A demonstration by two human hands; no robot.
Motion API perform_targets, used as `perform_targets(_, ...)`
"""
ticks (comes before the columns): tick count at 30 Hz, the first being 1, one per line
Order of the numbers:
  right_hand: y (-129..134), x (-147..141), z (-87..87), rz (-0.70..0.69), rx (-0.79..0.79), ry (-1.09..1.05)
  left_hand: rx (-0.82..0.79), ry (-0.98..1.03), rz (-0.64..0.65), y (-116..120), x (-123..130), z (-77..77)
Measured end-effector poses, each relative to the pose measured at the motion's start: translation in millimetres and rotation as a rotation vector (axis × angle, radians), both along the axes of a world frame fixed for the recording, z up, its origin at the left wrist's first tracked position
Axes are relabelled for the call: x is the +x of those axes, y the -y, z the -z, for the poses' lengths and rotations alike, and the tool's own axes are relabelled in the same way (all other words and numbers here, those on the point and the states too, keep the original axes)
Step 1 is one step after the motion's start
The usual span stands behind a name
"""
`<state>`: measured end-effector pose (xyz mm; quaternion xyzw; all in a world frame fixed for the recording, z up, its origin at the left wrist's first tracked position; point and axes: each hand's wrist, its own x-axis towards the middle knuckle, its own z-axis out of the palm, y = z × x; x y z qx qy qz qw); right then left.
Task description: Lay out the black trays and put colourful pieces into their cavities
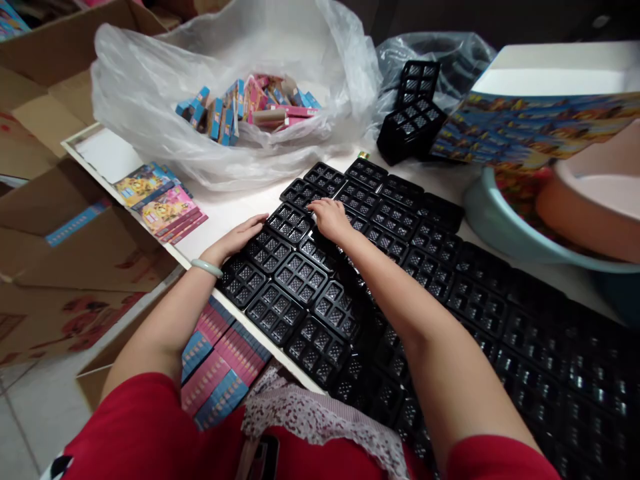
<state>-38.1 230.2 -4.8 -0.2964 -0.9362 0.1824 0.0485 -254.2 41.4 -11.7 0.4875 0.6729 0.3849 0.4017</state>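
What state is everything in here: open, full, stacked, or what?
Black trays: side by side
Left hand: open, against trays' edge
Right hand: on trays, fingers bent
Plastic bag: open, holding small boxes
Lower carton: open, holding packed boxes
Peach basin: inside blue basin

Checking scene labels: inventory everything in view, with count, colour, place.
Trays: many, black, across table
Tray stack: one pile, black, table's back
Large bag: one, clear, table's back
Bagged boxes: many, blue/pink, inside it
Small bag: one, clear, behind pile
Printed packs: several, blue/pink, table's left
Basins: at least two, teal/peach, right
Printed sheet or box: one, multicoloured, behind basins
Table: one, white, centre
Cartons: several, brown, left
Box rows: several, pink/blue, below table
Bracelet: one, pale green, left wrist
Hands: left, right, on trays
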Motion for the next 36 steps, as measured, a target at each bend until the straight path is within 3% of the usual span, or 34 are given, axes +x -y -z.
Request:
perform_targets(4,-14,-7,2.9,-0.016,0.013,0.053,0.005,0.160,-0.050,0,-2,3.0)
perform_targets(10,-13,9,3.6,-0.086,0.046,0.054,-0.003,0.239,-0.055,2,0,2.4)
perform_targets(19,-50,7,2.6,0.066,-0.034,-0.095,0.000,0.213,-0.077,4,-2,4.6)
perform_targets(23,-60,4,6.5,0.132,-0.001,-0.020,0.002,0.166,-0.074,6,-4,5.1)
perform_targets(32,-54,8,3.9,0.146,-0.020,-0.037,-0.055,0.245,-0.146,4,-1,-1.2)
perform_targets(36,-38,36,-10.6,0.169,-0.071,-0.133,-0.084,0.199,-0.165,4,-4,-8.9)
